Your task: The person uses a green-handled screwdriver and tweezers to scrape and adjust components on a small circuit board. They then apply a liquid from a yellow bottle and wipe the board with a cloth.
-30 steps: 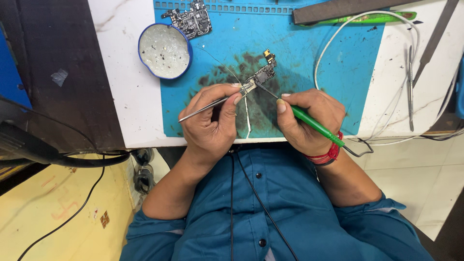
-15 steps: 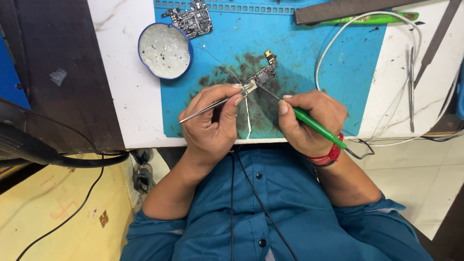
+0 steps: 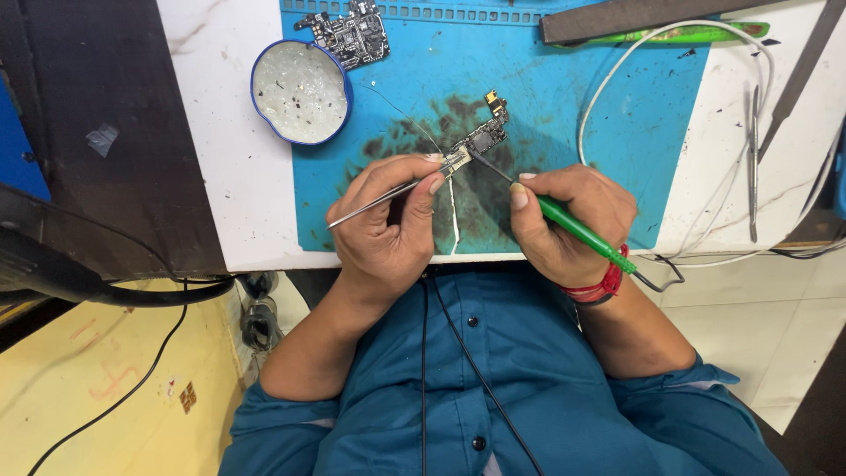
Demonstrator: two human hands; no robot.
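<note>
Head view: left hand [image 3: 388, 231] grips tweezers [image 3: 381, 196], right hand [image 3: 568, 222] grips green iron [image 3: 582, 234]; both tips meet on board [image 3: 480, 141]; joint too small to make out.

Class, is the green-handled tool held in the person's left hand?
No, the right hand grips the green-handled tool; the left hand holds tweezers.

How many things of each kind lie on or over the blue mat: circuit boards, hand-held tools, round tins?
Circuit boards: 2, the small board being worked on and a darker board at the mat's top edge.
Hand-held tools: 2, tweezers and a green-handled soldering iron.
Round tins: 1, blue-rimmed tin.
Total: 5
</note>
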